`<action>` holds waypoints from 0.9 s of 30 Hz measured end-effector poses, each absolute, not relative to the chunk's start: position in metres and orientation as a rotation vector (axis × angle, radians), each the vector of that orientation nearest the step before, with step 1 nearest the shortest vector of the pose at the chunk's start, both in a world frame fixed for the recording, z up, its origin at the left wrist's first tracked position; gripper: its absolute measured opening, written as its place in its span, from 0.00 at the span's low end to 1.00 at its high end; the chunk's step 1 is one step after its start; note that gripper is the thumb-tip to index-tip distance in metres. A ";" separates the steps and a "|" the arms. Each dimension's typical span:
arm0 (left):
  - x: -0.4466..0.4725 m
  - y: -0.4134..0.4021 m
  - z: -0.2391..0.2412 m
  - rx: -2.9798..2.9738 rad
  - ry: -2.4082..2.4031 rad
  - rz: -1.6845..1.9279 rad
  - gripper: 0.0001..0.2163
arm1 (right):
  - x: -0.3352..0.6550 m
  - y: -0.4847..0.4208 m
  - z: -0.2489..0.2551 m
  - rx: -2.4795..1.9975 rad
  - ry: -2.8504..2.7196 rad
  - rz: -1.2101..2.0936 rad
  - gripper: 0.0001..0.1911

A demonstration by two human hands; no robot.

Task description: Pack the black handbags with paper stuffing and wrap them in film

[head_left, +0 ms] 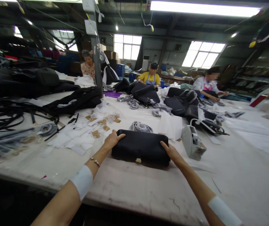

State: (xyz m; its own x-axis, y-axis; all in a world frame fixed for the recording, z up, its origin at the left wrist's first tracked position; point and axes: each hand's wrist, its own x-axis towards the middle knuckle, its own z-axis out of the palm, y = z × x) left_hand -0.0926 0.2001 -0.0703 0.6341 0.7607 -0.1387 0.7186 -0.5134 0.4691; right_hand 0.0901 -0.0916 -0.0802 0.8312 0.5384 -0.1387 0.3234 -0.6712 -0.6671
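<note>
A black handbag [141, 146] with a small gold clasp low on its front lies on the pale work table [129, 185]. My left hand [112, 140] grips its upper left corner, thumb on top and the other fingers mostly hidden. On the opposite side, my right hand [169, 150] holds the upper right edge, its thumb pressed on the bag and its fingers out of sight behind. Just behind the bag sits a coiled, wrapped strap [141, 127]. A white sheet [170, 125] is at its back right.
Paper slips and brown tags [78, 135] are scattered at the left, beside black straps [4, 116]. A grey box-shaped piece [192, 142] stands to the right. Black bags [146, 92] are heaped farther back. Several people sit across the table, one in yellow [150, 78]. A post [96, 62] rises behind.
</note>
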 end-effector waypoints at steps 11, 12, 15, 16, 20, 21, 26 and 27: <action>-0.094 0.203 -0.071 2.605 0.898 -0.052 0.19 | 0.103 -0.092 -0.093 -2.436 -0.524 0.657 0.37; -0.099 0.201 -0.071 2.619 0.886 -0.066 0.19 | 0.100 -0.095 -0.093 -2.426 -0.525 0.683 0.38; -0.108 0.187 -0.069 2.691 0.900 -0.030 0.19 | 0.092 -0.101 -0.095 -2.421 -0.525 0.735 0.40; -0.108 0.180 -0.068 2.750 0.886 0.028 0.18 | 0.090 -0.102 -0.095 -2.429 -0.522 0.746 0.41; -0.098 0.146 -0.072 2.961 0.605 0.246 0.15 | 0.092 -0.103 -0.093 -2.495 -0.528 0.760 0.41; -0.095 0.138 -0.075 2.972 0.516 0.275 0.15 | 0.093 -0.103 -0.091 -2.515 -0.538 0.749 0.39; -0.087 0.124 -0.090 2.983 0.326 0.338 0.17 | 0.068 -0.101 -0.067 -2.619 -0.736 0.138 0.24; -0.087 0.126 -0.091 2.981 0.321 0.330 0.17 | 0.055 -0.099 -0.060 -2.570 -0.869 -0.109 0.23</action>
State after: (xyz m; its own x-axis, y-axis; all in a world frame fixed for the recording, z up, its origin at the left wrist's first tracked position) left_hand -0.0873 0.1257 -0.0910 0.9535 0.2236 0.2021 0.1961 -0.9695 0.1471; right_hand 0.0555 -0.0990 -0.0605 0.8013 0.5620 0.2052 0.5953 -0.7147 -0.3671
